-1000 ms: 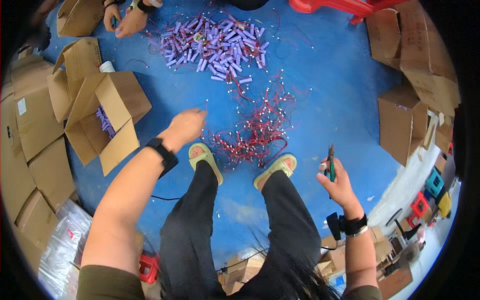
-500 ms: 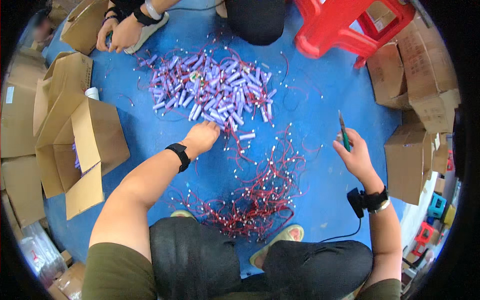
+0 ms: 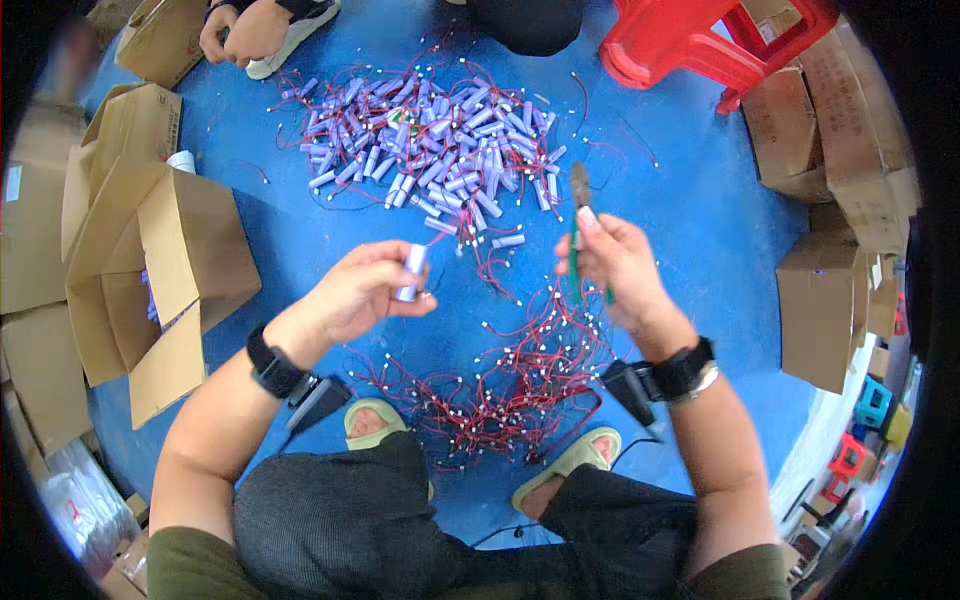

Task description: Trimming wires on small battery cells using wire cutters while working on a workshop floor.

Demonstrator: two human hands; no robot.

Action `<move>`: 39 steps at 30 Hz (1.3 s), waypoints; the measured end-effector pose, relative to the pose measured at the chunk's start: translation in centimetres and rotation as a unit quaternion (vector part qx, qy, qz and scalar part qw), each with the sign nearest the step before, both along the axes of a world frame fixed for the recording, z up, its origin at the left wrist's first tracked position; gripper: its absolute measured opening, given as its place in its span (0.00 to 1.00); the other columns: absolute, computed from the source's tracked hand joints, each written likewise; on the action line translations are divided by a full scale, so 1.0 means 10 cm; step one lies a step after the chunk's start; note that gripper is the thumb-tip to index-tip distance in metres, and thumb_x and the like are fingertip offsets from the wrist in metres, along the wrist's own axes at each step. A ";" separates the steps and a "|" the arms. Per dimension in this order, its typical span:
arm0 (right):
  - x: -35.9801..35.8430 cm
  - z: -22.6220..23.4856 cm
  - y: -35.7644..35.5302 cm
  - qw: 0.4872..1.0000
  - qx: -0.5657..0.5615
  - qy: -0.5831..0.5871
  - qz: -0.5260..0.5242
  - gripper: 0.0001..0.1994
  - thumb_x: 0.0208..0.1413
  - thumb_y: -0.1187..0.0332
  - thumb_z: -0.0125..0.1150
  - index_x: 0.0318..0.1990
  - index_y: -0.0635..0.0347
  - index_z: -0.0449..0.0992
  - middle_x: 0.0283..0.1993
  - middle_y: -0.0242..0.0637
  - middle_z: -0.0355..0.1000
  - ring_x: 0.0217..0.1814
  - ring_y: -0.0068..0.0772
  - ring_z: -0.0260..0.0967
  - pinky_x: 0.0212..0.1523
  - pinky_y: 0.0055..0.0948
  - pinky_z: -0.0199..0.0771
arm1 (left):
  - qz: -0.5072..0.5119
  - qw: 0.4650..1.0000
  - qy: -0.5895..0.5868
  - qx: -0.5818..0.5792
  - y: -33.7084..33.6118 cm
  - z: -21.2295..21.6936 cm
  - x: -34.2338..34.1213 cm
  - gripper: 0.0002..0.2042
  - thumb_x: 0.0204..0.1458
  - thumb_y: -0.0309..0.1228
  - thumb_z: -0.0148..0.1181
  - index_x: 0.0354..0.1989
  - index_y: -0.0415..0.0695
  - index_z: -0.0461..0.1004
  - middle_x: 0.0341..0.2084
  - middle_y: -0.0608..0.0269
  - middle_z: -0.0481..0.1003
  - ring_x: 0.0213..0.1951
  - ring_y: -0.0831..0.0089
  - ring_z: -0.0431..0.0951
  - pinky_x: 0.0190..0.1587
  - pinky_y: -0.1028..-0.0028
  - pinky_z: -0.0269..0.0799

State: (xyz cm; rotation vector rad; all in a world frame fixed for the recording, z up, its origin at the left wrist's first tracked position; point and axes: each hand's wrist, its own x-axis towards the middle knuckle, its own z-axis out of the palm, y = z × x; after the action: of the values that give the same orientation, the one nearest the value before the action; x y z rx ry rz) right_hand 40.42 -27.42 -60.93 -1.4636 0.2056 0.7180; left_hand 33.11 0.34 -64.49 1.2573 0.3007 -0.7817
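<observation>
Between the thumb and fingers of my left hand [image 3: 372, 290] is a purple cylindrical battery cell [image 3: 411, 272], held upright above the floor. My right hand [image 3: 622, 262] grips green-handled cutting pliers [image 3: 576, 235], their metal jaws pointing away from me; whether the jaws are parted is hard to make out. Beyond both hands spreads a heap of purple battery cells [image 3: 440, 150] with red and black wires among them. One loose cell [image 3: 508, 240] lies at the heap's near edge. A tangle of red wires with white connectors [image 3: 510, 400] covers the floor between my feet and my hands.
An open cardboard box [image 3: 215, 235] with purple cells inside stands at the left. Stacked cartons [image 3: 825, 300] line the right side, near a red plastic stool [image 3: 680, 45]. At the far left, another person's hands [image 3: 245, 32] hang over the blue floor [image 3: 700, 215].
My left hand has left the heap's near edge and come back toward me with a battery cell. The right hand has brought the pliers leftward, closer to the left hand.
</observation>
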 end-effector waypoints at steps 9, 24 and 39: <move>-0.63 -0.24 0.54 0.956 0.018 -0.064 0.284 0.15 0.53 0.58 0.57 0.37 0.60 0.66 0.37 0.32 0.63 0.40 0.25 0.62 0.40 0.28 0.64 | 0.184 0.978 -0.066 0.071 0.04 -0.23 -0.40 0.12 0.48 0.23 0.56 0.42 0.37 0.69 0.31 0.66 0.73 0.32 0.78 0.73 0.38 0.78 0.69; -0.50 -0.10 0.74 0.849 -0.211 -0.314 0.368 0.17 0.52 0.54 0.53 0.30 0.61 0.67 0.31 0.46 0.63 0.36 0.51 0.64 0.36 0.44 0.65 | 0.201 0.903 -0.267 0.269 -0.13 -0.20 -0.43 0.13 0.45 0.22 0.59 0.41 0.39 0.72 0.31 0.59 0.74 0.32 0.75 0.75 0.35 0.77 0.72; -0.53 -0.14 0.71 0.827 -0.242 -0.265 0.433 0.19 0.53 0.49 0.50 0.34 0.59 0.71 0.36 0.47 0.67 0.40 0.51 0.66 0.39 0.44 0.67 | 0.087 0.805 -0.407 0.422 -0.14 -0.19 -0.52 0.11 0.46 0.29 0.58 0.40 0.43 0.72 0.31 0.53 0.74 0.33 0.57 0.76 0.36 0.67 0.72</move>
State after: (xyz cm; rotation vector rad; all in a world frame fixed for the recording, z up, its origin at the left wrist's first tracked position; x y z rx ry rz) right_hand 35.11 -20.34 -62.35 -2.2086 -0.8270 0.9721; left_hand 27.92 -1.03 -66.42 2.2422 0.0320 0.1695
